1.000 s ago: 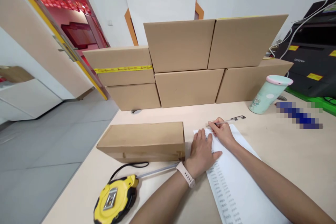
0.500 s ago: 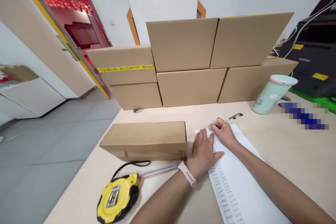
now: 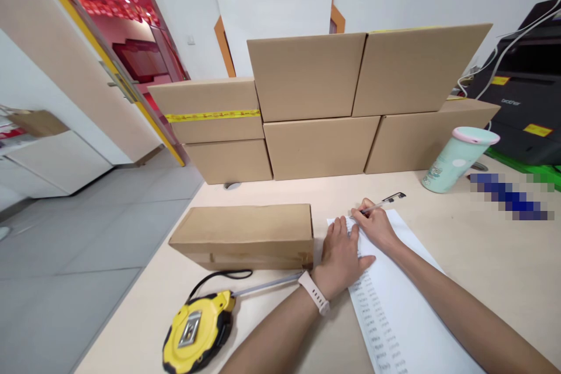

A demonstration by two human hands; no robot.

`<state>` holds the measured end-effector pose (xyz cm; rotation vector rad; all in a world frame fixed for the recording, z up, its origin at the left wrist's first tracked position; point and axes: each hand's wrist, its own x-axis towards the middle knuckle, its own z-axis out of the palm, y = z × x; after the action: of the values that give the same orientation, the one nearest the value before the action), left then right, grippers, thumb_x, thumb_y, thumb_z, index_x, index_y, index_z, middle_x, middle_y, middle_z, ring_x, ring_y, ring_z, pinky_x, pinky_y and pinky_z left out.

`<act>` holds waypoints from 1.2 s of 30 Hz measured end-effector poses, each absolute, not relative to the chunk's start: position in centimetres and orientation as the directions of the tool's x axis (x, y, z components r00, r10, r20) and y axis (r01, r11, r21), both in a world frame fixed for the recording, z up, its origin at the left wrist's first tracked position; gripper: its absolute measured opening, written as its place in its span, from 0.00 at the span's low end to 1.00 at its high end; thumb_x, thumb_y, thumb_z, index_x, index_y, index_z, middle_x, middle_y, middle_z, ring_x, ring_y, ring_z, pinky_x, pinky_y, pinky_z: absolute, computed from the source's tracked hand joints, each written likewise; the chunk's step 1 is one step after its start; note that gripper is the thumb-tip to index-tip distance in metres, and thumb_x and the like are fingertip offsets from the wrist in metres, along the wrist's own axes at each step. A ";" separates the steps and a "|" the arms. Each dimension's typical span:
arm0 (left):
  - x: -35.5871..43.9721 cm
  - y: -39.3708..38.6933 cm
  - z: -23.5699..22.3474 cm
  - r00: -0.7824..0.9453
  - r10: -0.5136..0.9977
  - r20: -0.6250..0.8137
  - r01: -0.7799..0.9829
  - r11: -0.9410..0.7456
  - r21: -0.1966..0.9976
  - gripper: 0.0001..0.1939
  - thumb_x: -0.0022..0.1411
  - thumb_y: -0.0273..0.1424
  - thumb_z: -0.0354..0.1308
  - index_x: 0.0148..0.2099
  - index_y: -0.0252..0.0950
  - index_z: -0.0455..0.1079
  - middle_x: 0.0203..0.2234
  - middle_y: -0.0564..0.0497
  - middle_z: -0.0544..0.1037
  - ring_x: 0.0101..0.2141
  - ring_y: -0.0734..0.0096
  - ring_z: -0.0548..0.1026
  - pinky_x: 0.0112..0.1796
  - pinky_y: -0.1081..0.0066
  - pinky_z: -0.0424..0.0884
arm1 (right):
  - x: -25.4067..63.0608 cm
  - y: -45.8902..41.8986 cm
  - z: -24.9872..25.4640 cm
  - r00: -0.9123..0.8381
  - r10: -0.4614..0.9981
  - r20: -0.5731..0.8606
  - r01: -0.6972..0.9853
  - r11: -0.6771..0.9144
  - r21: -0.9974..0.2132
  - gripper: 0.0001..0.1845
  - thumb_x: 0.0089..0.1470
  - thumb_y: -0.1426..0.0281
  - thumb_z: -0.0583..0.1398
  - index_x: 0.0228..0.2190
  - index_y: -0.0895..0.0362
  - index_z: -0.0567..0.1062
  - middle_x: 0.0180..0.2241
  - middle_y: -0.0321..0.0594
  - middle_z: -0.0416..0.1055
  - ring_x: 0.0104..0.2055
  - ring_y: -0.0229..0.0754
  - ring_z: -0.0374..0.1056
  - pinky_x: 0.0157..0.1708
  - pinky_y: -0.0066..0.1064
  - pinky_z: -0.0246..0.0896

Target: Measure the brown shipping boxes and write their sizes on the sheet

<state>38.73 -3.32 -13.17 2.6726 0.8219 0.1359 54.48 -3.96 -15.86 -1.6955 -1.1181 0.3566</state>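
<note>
My right hand [image 3: 374,227] grips a pen [image 3: 385,201], its tip down at the top edge of a white sheet of paper [image 3: 407,310]. Flat on the sheet's left side lies my left hand [image 3: 342,254], fingers stretched out and thumb apart, with a pale band on the wrist. Columns of small handwriting run down the paper's left part. Left of that hand is a closed cardboard box [image 3: 249,225]. In front of the box rests a yellow and black tape measure [image 3: 197,327], its blade pulled out toward my left wrist, where the far end is hidden.
Several cardboard boxes [image 3: 319,149] are stacked along the table's back. A mint green cup [image 3: 458,158] with a pink rim stands at the right, near a blurred blue patch. Behind it sits a black Brother machine [image 3: 519,93] with cables. The table's left edge drops to a tiled floor [image 3: 118,234].
The whole view has shifted very slightly. Both hands, the pen and the tape measure keep nearly the same places on the table.
</note>
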 end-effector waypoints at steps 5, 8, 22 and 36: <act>38.8 -3.3 -13.2 0.828 0.561 -0.004 0.528 -0.775 0.347 0.41 0.63 0.50 0.52 0.68 0.27 0.53 0.67 0.30 0.52 0.67 0.44 0.49 0.64 0.53 0.47 | 54.5 -3.9 -16.0 0.516 0.812 0.274 0.510 -0.035 -0.859 0.14 0.50 0.61 0.59 0.20 0.51 0.61 0.17 0.29 0.59 0.22 0.38 0.57 0.24 0.30 0.53; 38.7 -3.4 -13.1 0.826 0.564 -0.005 0.530 -0.774 0.346 0.40 0.63 0.50 0.52 0.68 0.27 0.53 0.67 0.30 0.52 0.67 0.44 0.50 0.64 0.53 0.48 | 54.5 -3.8 -16.2 0.516 0.812 0.274 0.507 -0.032 -0.861 0.14 0.50 0.62 0.59 0.20 0.51 0.61 0.18 0.28 0.59 0.22 0.38 0.57 0.24 0.30 0.53; 38.8 -3.4 -13.5 0.827 0.561 0.010 0.531 -0.788 0.312 0.41 0.63 0.51 0.51 0.68 0.28 0.53 0.67 0.30 0.53 0.67 0.45 0.50 0.64 0.52 0.49 | 54.5 -3.9 -15.9 0.531 0.803 0.271 0.495 -0.034 -0.868 0.14 0.49 0.64 0.59 0.20 0.51 0.60 0.17 0.29 0.59 0.22 0.38 0.57 0.24 0.30 0.52; 38.8 -3.4 -13.7 0.827 0.561 0.030 0.532 -0.800 0.279 0.41 0.63 0.52 0.50 0.67 0.28 0.54 0.67 0.32 0.55 0.66 0.45 0.52 0.64 0.54 0.50 | 54.5 -3.8 -16.1 0.541 0.793 0.278 0.495 -0.034 -0.868 0.15 0.49 0.63 0.59 0.19 0.51 0.59 0.17 0.29 0.58 0.21 0.37 0.56 0.23 0.30 0.52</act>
<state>38.77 -3.38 -13.68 2.7511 0.8381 0.1614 54.53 -3.83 -16.09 -1.6866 -1.0942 0.3412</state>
